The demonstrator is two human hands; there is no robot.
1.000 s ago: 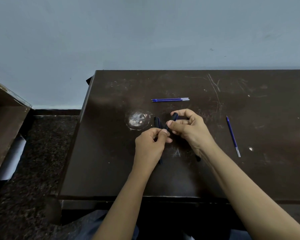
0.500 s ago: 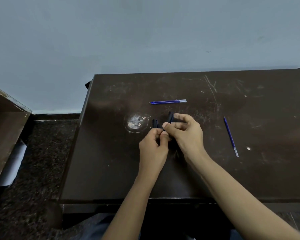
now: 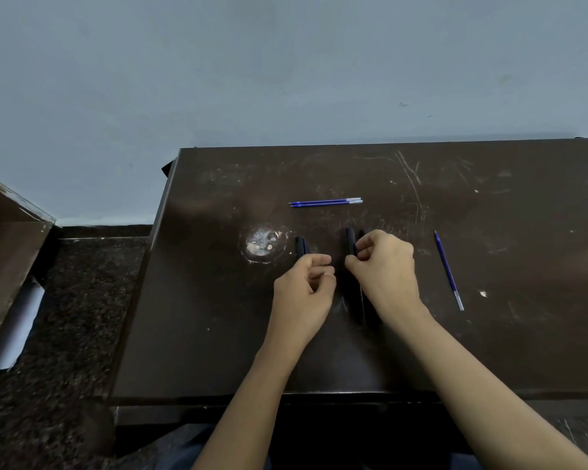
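Black pen (image 3: 350,239), mid-table (image 3: 218,334): pinched in right hand (image 3: 386,271) grip. Left hand (image 3: 302,291) grip curled; whether anything is held cannot be told. Markings unreadable.

Two hands side by side on a table (image 3: 211,334), left pen barrel (image 3: 300,246) partly under the left hand (image 3: 304,290), right pen barrel (image 3: 351,240) at the right hand (image 3: 384,269) fingertips, paired refills (image 3: 326,202) behind them, single refill (image 3: 449,270) off right.

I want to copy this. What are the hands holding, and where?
The right hand pinches a black pen near its far end. The left hand seems to grip a second pen just below its far tip; the rest is hidden.
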